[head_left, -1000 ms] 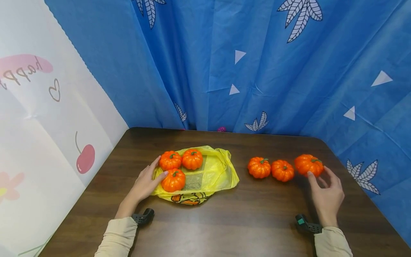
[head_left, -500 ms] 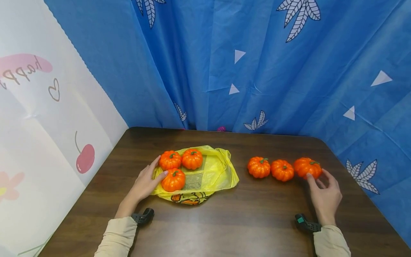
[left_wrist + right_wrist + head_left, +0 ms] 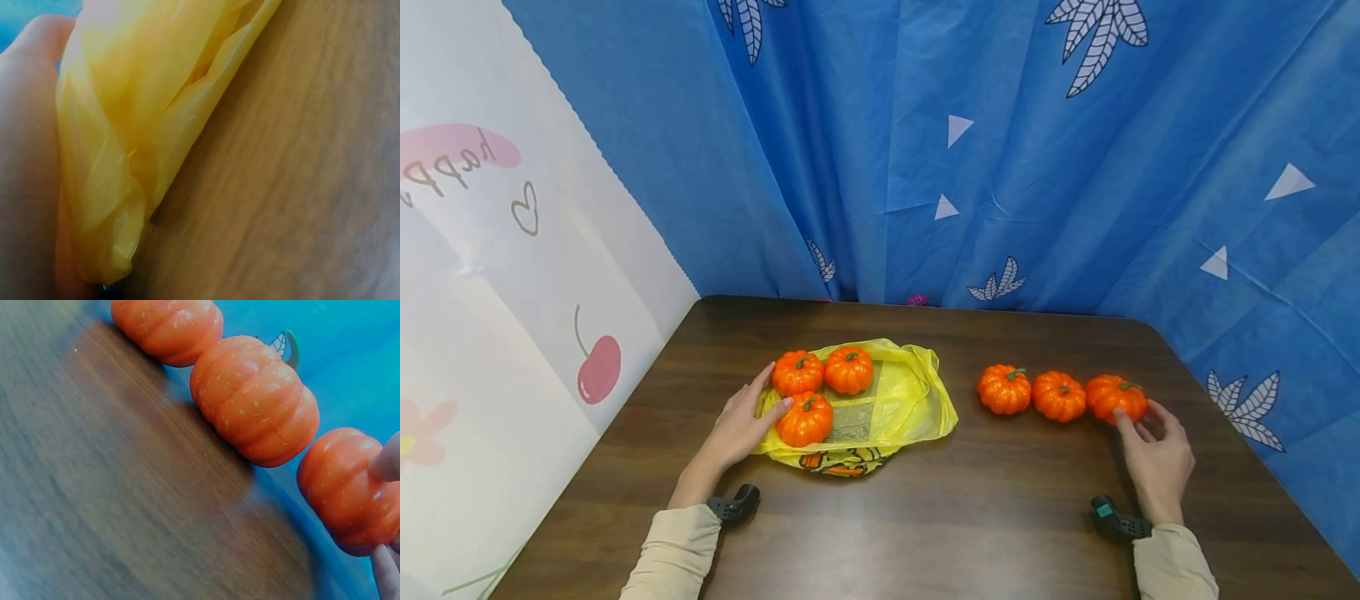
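In the head view, a yellow plastic bag [image 3: 913,404] lies on the table with its mouth spread, three small orange pumpkins [image 3: 805,419] at its left side. My left hand [image 3: 739,429] rests against the bag's left edge, thumb and fingers spread apart beside the pumpkins. In the left wrist view the bag's crumpled film [image 3: 156,94] lies along the hand. At the right, my right hand [image 3: 1159,458] grips another orange pumpkin [image 3: 1112,397] between thumb and fingers, low over the table. It is at the right end of a row with two more pumpkins [image 3: 1059,397] [image 3: 1003,389].
The dark wooden table [image 3: 940,517] runs back to a blue curtain [image 3: 865,167] with leaf prints. A white printed cloth [image 3: 497,333] hangs on the left. Each wrist wears a black camera band [image 3: 733,506].
My right hand has brought its pumpkin slightly down and toward me, level with the row. The left hand, the bag and the other pumpkins have stayed in place.
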Motion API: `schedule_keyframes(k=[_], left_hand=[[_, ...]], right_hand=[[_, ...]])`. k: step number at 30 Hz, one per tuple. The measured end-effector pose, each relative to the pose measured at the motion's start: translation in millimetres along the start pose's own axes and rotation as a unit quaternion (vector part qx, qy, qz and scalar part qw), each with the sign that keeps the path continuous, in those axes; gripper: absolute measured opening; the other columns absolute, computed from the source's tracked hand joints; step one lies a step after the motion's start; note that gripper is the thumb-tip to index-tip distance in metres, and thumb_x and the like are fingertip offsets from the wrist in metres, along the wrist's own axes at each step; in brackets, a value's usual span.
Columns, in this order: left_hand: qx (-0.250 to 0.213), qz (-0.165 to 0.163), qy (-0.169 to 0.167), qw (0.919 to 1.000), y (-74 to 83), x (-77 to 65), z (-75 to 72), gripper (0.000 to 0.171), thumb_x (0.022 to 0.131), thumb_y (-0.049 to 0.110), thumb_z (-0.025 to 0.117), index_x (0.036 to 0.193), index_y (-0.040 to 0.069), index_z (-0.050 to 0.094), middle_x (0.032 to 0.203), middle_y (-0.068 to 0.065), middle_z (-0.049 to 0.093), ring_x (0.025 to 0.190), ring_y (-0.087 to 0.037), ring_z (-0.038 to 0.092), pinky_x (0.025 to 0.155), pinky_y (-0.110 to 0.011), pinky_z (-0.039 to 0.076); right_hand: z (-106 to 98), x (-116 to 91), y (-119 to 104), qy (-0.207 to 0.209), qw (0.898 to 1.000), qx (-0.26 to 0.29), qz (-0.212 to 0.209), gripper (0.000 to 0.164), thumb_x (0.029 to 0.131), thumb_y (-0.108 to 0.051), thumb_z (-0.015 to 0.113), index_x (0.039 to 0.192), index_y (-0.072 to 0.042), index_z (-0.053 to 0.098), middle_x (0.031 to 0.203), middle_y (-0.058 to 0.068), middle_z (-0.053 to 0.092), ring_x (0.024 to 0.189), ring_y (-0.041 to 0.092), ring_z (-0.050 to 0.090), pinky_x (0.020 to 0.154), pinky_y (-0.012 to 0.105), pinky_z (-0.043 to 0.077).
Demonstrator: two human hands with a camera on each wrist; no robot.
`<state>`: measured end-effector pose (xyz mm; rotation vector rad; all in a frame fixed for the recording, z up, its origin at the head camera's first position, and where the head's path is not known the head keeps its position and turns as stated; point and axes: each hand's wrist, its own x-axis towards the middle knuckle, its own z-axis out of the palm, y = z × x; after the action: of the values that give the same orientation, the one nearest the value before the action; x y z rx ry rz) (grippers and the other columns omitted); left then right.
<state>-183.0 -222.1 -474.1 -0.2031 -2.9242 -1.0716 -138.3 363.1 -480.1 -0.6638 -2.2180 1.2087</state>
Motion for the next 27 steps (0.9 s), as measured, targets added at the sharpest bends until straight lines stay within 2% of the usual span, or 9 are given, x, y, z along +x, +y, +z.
schedule_keyframes(k=[5, 12, 15, 27], left_hand=[[0.000, 0.001, -0.001, 1.0000, -0.2, 0.0, 0.6, 0.087, 0.102, 0.067, 0.044, 0.167, 0.019, 0.013, 0.169, -0.021, 0.024, 0.150, -0.058, 0.017, 0.113, -0.082, 0.015], [-0.001, 0.002, 0.000, 1.0000, -0.5, 0.6, 1.0, 0.086, 0.102, 0.067, 0.044, 0.167, 0.019, 0.013, 0.169, -0.021, 0.024, 0.150, -0.059, 0.017, 0.113, -0.082, 0.015], [0.000, 0.002, 0.000, 1.0000, -0.4, 0.6, 0.8, 0.086, 0.102, 0.067, 0.044, 0.167, 0.019, 0.013, 0.169, -0.021, 0.024, 0.150, -0.059, 0.017, 0.113, -0.082, 0.015], [-0.002, 0.003, 0.001, 1.0000, 0.5, -0.5, 0.8, 0.087, 0.102, 0.067, 0.044, 0.167, 0.018, 0.014, 0.169, -0.021, 0.025, 0.150, -0.058, 0.017, 0.114, -0.081, 0.015]], right_hand=[[-1.4, -0.3, 0.8, -0.021, 1.000, -0.014, 0.011, 0.071, 0.100, -0.044, 0.065, 0.157, -0.008, 0.042, 0.155, 0.021, 0.046, 0.131, 0.043, 0.058, 0.094, 0.017, 0.050], [-1.3, 0.7, 0.5, -0.050, 0.998, -0.030, 0.018, 0.074, 0.102, -0.043, 0.060, 0.160, -0.007, 0.033, 0.160, 0.023, 0.039, 0.135, 0.045, 0.054, 0.106, 0.044, 0.046], [-0.7, 1.1, 0.3, -0.057, 0.998, -0.027, 0.016, 0.074, 0.103, -0.041, 0.059, 0.161, -0.006, 0.029, 0.161, 0.025, 0.036, 0.138, 0.046, 0.051, 0.108, 0.052, 0.043], [-0.5, 0.9, -0.1, -0.066, 0.997, -0.032, 0.010, 0.075, 0.104, -0.039, 0.057, 0.162, -0.004, 0.025, 0.163, 0.026, 0.031, 0.139, 0.047, 0.049, 0.109, 0.054, 0.041]])
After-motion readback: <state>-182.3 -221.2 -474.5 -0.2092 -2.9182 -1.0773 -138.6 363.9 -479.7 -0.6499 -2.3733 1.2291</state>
